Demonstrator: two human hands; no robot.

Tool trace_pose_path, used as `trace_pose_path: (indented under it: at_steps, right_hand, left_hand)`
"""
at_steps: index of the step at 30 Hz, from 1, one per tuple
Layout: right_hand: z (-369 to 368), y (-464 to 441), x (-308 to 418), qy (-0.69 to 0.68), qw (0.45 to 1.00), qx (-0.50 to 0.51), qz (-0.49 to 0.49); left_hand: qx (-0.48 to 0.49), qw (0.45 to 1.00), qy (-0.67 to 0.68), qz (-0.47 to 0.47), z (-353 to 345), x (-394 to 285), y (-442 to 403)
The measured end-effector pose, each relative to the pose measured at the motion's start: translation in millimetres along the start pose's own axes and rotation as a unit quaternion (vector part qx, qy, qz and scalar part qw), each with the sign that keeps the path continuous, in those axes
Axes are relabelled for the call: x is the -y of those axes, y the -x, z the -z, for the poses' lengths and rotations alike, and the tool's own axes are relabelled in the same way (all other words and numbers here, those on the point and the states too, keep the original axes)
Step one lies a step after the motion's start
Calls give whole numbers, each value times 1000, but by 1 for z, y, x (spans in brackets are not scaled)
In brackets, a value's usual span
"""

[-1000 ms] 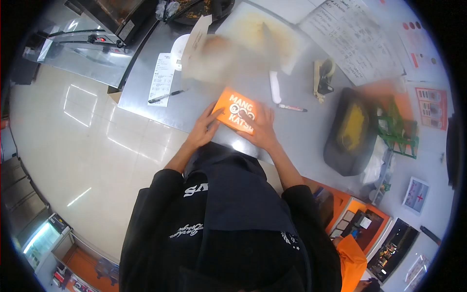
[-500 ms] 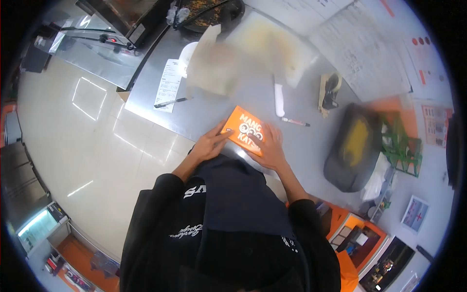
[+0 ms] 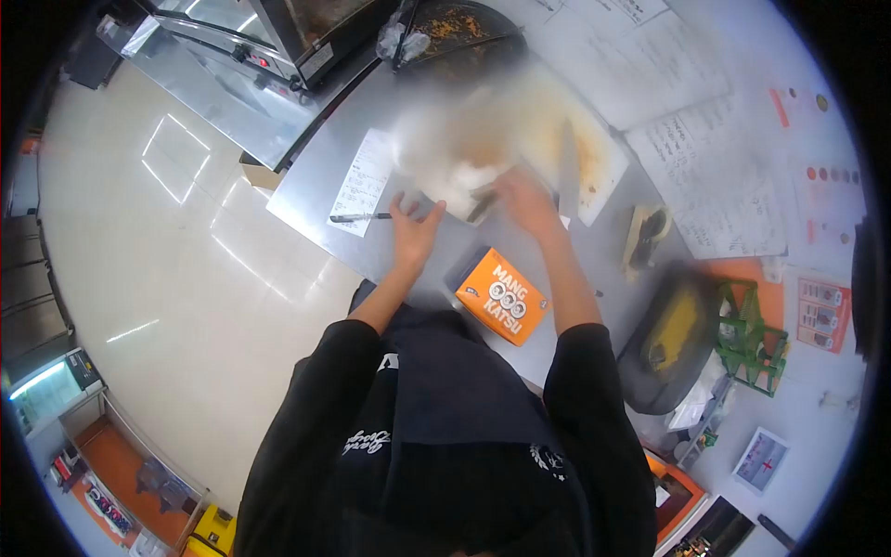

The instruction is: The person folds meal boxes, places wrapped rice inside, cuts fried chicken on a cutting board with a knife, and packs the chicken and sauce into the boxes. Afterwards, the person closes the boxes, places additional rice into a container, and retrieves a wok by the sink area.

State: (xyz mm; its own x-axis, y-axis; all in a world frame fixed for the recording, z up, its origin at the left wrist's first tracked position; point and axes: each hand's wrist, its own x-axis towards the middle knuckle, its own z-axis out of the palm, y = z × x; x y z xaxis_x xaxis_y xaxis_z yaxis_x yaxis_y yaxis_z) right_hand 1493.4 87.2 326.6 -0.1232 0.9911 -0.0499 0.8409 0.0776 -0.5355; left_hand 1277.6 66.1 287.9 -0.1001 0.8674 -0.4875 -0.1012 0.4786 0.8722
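My left hand (image 3: 414, 232) is open, with fingers and thumb apart, over the steel counter beside a black pen (image 3: 360, 217) and a printed receipt (image 3: 364, 176). My right hand (image 3: 531, 204) reaches forward to the near side of a brown paper bag (image 3: 444, 197). Its fingertips are blurred against the bag, so I cannot tell whether they grip it. An orange box (image 3: 504, 295) lettered "MANG KATSU" lies closed near the counter's front edge, between my forearms and touched by neither hand. A knife (image 3: 568, 167) lies right of my right hand, its handle mostly hidden.
A stained cutting board (image 3: 603, 176) is beyond the knife. Rightward are a tape dispenser (image 3: 647, 239), a dark tub with yellow contents (image 3: 673, 339) and a green rack (image 3: 754, 339). A dark round pan (image 3: 464, 42) with crumbs stands at the back.
Both hands have let go of the orange box, which stays on the counter. My left hand has moved forward towards the pen, my right towards the paper bag. The view has shifted.
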Motion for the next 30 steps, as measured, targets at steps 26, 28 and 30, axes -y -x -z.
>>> trace_pose_path:
  at_steps: [26,28,30]
  right_hand:
    - [66,-52,-27,-182,960,-30,-211]
    - [63,-37,-43,-141,956,63,-249]
    - [57,-26,-52,-32,962,93,-255]
  left_hand:
    - [267,949,-136,-94,43,-36,-85]
    - [295,930,-186,-119,46,-39,-88]
    - [292,924,-199,-145,45,-33,-91]
